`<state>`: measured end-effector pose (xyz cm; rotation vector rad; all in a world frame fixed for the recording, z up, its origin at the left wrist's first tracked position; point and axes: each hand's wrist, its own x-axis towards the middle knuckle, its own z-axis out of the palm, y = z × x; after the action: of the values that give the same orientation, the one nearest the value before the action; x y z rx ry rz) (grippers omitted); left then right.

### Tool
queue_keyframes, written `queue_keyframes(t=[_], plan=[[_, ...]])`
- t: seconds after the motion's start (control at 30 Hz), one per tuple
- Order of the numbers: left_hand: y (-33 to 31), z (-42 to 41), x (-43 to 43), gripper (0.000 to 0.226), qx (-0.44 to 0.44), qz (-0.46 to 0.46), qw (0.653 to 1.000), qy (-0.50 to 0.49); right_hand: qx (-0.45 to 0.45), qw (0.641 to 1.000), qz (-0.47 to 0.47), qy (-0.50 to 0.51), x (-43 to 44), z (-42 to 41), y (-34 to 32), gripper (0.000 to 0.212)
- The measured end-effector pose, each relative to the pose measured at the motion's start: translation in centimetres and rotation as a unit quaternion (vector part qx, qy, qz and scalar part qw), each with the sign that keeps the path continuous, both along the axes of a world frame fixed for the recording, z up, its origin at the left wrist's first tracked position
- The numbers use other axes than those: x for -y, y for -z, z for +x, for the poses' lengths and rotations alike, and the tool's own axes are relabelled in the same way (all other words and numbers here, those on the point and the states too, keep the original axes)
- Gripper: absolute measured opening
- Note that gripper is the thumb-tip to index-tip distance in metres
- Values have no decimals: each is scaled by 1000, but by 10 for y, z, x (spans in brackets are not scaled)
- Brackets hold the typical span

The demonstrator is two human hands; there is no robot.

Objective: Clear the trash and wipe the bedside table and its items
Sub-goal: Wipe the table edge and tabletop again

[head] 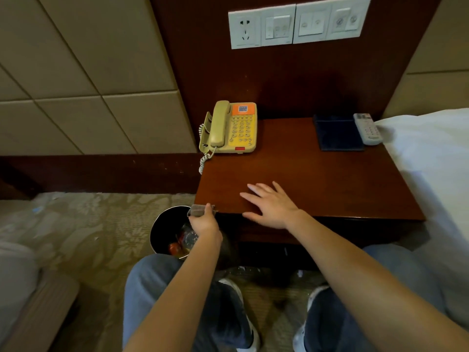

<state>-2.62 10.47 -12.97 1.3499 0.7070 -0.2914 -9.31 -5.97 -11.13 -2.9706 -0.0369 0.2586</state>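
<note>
The dark wooden bedside table [330, 179] carries a beige and yellow telephone [231, 128] at its back left, a dark blue folder [338, 133] and a white remote control [368, 128] at its back right. My left hand [205, 222] is closed on a small clear, brownish container [200, 210] held at the table's front left corner, above a round black trash bin [165, 229] on the floor. Inside the bin lie a clear plastic bottle and red items. My right hand [271, 204] lies flat with fingers spread on the table's front edge, holding nothing.
A bed with white bedding [431, 158] borders the table on the right. Another bed edge [22, 275] sits at the lower left. Patterned carpet [101, 224] with small scraps lies between. A panel of sockets and switches [297, 24] is on the wall above.
</note>
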Motion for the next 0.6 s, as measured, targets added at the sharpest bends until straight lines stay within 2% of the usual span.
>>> queue_keyframes(t=[0.13,0.2,0.3,0.33,0.43,0.47,0.57,0.6], plan=[[-7,-4,15,32,-67,-93,993,-33,62,993,72,65,13,-13,14,61],[-8,-2,21,34,-103,-136,985,-17,84,990,84,75,10,-11,19,59],[13,10,19,46,-127,-150,980,-7,89,989,89,76,11,-11,20,59],[30,21,15,52,-131,-151,980,-8,88,989,92,75,11,-10,20,59],[18,14,5,63,-117,-159,980,-18,78,989,100,71,12,-10,18,59],[1,5,-1,61,-102,-144,984,-35,73,989,104,71,11,-10,18,60],[-13,-2,-14,35,-50,-72,995,-52,60,989,111,72,12,-12,15,61],[-15,-2,-13,35,-46,-69,995,-51,58,989,112,73,12,-12,15,62]])
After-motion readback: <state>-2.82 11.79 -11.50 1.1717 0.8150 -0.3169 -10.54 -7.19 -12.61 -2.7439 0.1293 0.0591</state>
